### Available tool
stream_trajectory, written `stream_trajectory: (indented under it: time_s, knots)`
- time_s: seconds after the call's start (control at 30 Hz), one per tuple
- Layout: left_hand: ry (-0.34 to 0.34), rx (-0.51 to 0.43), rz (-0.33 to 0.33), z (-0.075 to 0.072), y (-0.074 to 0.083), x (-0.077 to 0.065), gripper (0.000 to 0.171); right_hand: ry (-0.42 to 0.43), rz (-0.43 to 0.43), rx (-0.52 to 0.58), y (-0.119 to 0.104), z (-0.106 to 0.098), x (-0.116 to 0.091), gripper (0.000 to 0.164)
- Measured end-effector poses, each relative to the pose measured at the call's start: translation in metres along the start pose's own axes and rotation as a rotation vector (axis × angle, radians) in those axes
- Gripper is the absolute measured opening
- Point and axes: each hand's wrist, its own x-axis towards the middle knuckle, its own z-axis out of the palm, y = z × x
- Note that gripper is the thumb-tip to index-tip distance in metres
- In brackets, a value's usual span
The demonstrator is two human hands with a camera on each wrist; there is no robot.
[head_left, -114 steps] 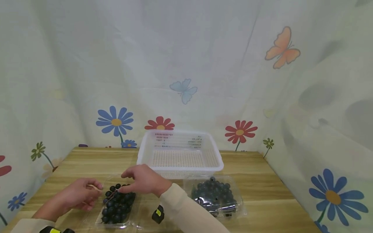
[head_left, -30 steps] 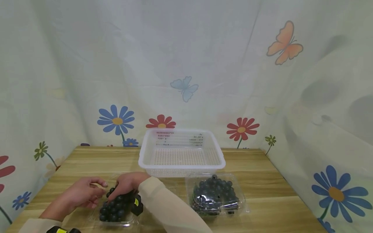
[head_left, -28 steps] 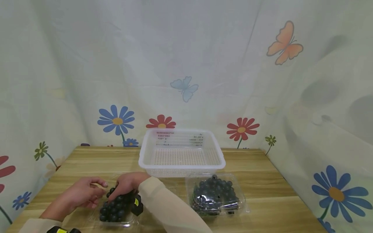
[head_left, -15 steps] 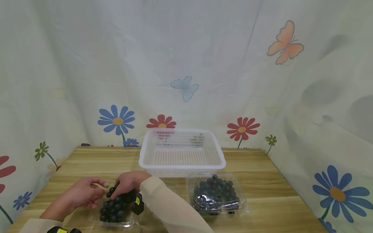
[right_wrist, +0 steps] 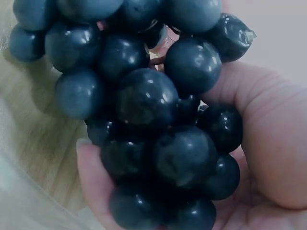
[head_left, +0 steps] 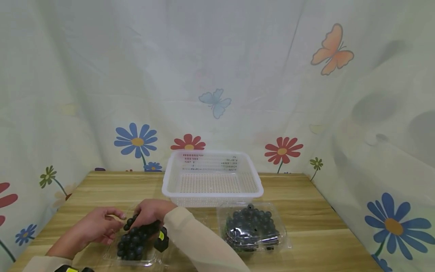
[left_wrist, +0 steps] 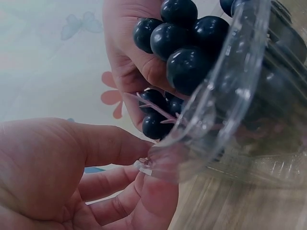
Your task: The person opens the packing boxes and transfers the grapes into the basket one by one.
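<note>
A bunch of dark grapes point(head_left: 130, 245) lies in a clear plastic box point(head_left: 144, 262) at the front left of the table. My right hand point(head_left: 153, 211) has come down over the far end of the bunch. In the right wrist view its thumb and fingers curl round the grapes point(right_wrist: 146, 98) from both sides. My left hand point(left_wrist: 43, 167) pinches the rim of the clear box point(left_wrist: 225, 91) between thumb and fingers. A thin pinkish stem point(left_wrist: 158, 108) pokes out just above that pinch.
A white perforated basket point(head_left: 214, 195) stands at the back middle, with nothing in it. To the right, a second clear box point(head_left: 251, 226) full of dark grapes has its lid down. A flowered curtain point(head_left: 238, 75) closes off the table's back and sides.
Several seconds ago my right hand hovered over the bunch with fingers spread; now it grips the grapes. During the last second hand and bunch shift slightly right. My left hand stays put.
</note>
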Motion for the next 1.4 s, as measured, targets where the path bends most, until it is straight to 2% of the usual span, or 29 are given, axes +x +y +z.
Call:
stream_trajectory:
  time_s: [0.23, 0.33, 0.5, 0.67, 0.93, 1.4]
  knots:
    - [-0.041, -0.018, 0.020, -0.001, 0.001, -0.004, 0.033, 0.096, -0.039, -0.129, 0.001, -0.005, -0.005, 0.014]
    - [-0.044, -0.023, 0.019, 0.000, 0.002, -0.004, 0.034, 0.110, -0.054, -0.164, 0.002, -0.008, -0.007, 0.015]
    - [-0.027, -0.009, 0.019, 0.001, 0.003, -0.005, 0.034, 0.108, -0.079, -0.163, 0.004, -0.013, -0.007, 0.015]
    - [-0.033, -0.006, 0.033, 0.001, 0.002, -0.006, 0.033, 0.129, -0.107, -0.235, 0.004, -0.017, -0.007, 0.019]
    - [-0.068, -0.025, 0.055, -0.002, -0.001, -0.006, 0.034, 0.130, -0.096, -0.210, 0.001, -0.023, -0.012, 0.021]
    - [-0.048, -0.015, 0.056, -0.001, -0.002, -0.005, 0.034, 0.146, -0.097, -0.179, 0.000, -0.029, -0.021, 0.018]
